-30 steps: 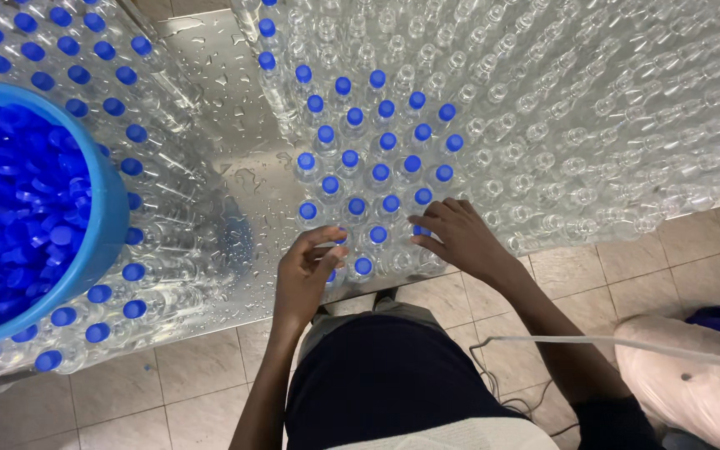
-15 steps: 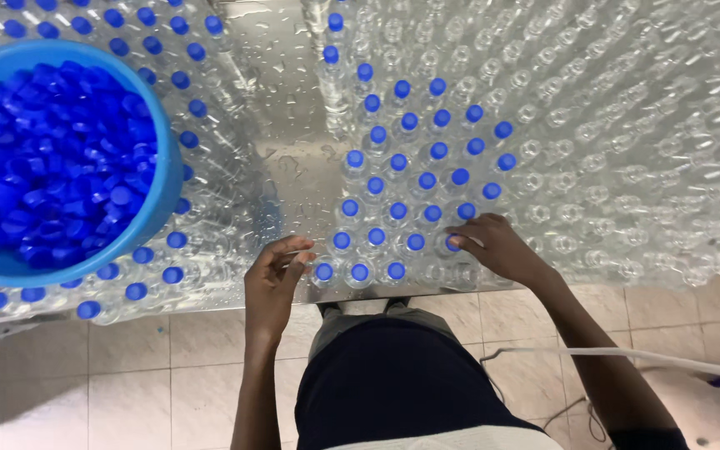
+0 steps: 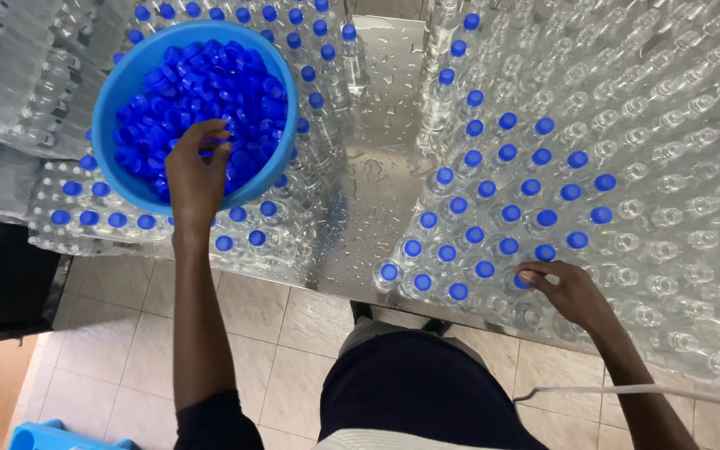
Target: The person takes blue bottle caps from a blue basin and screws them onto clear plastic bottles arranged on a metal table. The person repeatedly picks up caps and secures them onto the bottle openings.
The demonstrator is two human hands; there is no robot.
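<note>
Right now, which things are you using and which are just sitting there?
In use: left hand in the blue bowl of blue caps; right hand on a bottle's cap; clear bottles.
Just sitting: wet metal table, blue crate, white cable.

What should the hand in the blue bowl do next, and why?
Probably close its fingers on a few caps and lift them out. The left hand is already down among the loose blue caps in the blue bowl, and the right hand rests at the edge of the capped bottles, beside many clear bottles still uncapped.
</note>
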